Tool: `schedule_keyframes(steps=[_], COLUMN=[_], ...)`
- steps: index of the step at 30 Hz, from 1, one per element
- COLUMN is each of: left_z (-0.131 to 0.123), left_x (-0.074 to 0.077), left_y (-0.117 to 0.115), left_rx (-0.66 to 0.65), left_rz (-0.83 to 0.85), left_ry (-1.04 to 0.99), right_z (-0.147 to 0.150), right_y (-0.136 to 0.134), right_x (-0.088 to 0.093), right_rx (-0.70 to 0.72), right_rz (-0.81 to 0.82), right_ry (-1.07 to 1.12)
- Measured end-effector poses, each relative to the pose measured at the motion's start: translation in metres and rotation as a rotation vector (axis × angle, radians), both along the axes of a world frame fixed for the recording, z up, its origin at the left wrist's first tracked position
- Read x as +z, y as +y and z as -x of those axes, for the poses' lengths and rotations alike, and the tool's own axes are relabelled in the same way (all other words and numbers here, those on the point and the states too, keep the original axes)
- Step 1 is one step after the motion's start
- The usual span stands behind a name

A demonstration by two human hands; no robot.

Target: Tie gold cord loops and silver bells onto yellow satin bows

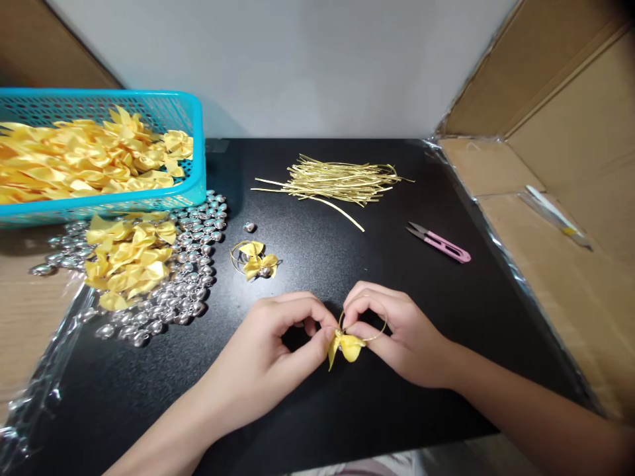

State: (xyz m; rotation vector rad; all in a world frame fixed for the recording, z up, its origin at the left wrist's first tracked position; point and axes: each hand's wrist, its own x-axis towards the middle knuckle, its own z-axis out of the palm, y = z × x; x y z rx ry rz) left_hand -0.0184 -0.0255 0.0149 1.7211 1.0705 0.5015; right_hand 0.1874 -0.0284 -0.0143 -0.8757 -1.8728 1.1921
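Observation:
Over the front of the black table, my left hand (pixel 292 344) pinches a yellow ribbon bow (pixel 351 348) between thumb and forefinger. Opposite it, my right hand (pixel 397 330) is closed in a pinch on the thin gold cord (pixel 385 318), which curves in a loop from the bow. The fingertips nearly meet at the bow's knot and hide part of it. Beyond my left hand lie yellow bows with gold cord loops and a silver bell (pixel 266 272). One loose silver bell (pixel 249 227) sits just behind them.
A blue basket (pixel 198 152) of yellow bows stands at the back left. In front are a pile of yellow bows (pixel 129 258) and many silver bells (pixel 193 291). Gold cords (pixel 342 182) lie at the back, pink thread snips (pixel 439 243) to the right, a white-handled tool (pixel 558 215) beyond.

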Motion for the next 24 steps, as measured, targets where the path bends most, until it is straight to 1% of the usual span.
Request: schedule_keyframes(steps=[4,11,17,24], left_z=[-0.0001,0.0011,-0.0006,-0.0022], left_x=[0.0004,-0.0037,-0.0007,-0.0011], left_y=[-0.0002,0.0002,0.0015,0.0001], left_rx=[0.000,-0.025,-0.059,-0.045], left_rz=[0.012,-0.006,0.033,-0.028], left_ry=[0.021,0.012,-0.002,0.041], right_z=[-0.0001,0.0005,0.0005,0.0000], right_y=[0.0000,-0.0016,-0.0035,-0.0037], right_x=[-0.0008,0.0008,0.0020,0.0009], right_rx=[-0.012,-0.024,-0.032,-0.027], right_rz=[-0.018,-0.026,-0.030,-0.036], right_ry=[-0.023,-0.039,-0.041,-0.046])
